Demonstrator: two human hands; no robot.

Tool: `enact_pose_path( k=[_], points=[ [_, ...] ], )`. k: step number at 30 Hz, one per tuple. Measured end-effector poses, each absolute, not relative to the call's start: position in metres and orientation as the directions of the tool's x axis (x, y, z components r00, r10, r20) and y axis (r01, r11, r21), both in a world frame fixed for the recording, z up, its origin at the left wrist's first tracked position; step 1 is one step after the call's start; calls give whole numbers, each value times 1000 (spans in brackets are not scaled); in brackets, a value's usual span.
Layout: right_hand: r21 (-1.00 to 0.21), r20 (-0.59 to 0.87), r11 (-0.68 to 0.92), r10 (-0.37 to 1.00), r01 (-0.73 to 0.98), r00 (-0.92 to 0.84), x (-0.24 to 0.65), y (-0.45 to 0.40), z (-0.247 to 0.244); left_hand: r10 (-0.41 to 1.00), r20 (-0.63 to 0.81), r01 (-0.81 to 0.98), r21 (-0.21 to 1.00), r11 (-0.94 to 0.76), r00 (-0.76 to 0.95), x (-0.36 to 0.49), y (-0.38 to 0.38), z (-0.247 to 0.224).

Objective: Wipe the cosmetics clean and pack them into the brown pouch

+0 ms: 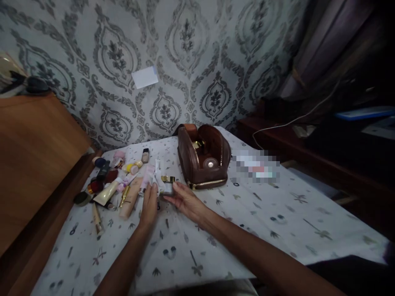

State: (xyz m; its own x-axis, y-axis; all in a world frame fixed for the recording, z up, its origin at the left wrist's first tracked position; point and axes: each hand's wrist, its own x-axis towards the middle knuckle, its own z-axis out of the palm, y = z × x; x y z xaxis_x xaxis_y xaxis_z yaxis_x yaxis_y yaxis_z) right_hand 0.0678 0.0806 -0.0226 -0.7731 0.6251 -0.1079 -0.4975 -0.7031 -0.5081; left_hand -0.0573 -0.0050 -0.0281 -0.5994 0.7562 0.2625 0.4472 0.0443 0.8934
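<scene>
My right hand point(187, 202) grips a small clear bottle with a gold cap point(168, 179), fingers and thumb closed at its right side. My left hand point(149, 207) is just left of the bottle, its fingers stretched out beside a white crumpled-looking item point(153, 178) and a pale pink tube point(148, 172); whether it touches them is hard to see. Left of that hand lies a beige tube point(131, 199), alongside a gold slim tube point(124, 196) and a cream-coloured tube point(108, 192). Behind my right hand stands a brown bag point(203, 179), unzipped, with something gold-coloured inside.
Several more cosmetics are heaped at the table's left, among them a foundation bottle point(145, 156) and a dark round container point(82, 199). A patterned white cloth point(247, 230) covers the table. Wooden furniture point(40, 164) borders the left; a blurred patch lies right of the bag.
</scene>
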Motion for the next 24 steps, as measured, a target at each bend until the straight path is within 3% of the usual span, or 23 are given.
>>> enact_pose_path(
  k=[4, 11, 18, 24],
  points=[
    [-533, -103, -702, 608, -472, -787, 70, 80, -18, 766, 236, 369, 929, 2, -598, -43, -6, -8],
    [-611, -49, -675, 553, -413, -832, 73, 76, -11, 816, 354, 502, 860, -92, -457, -37, -9, -5],
    [-660, -69, -645, 562, -385, -824, 74, 74, -11, 737, 313, 422, 906, -41, -600, -43, -7, -2],
    [-550, -137, -735, 547, -396, -825, 72, 80, -19, 686, 182, 329, 940, 89, -705, -57, -5, -19]
  ],
)
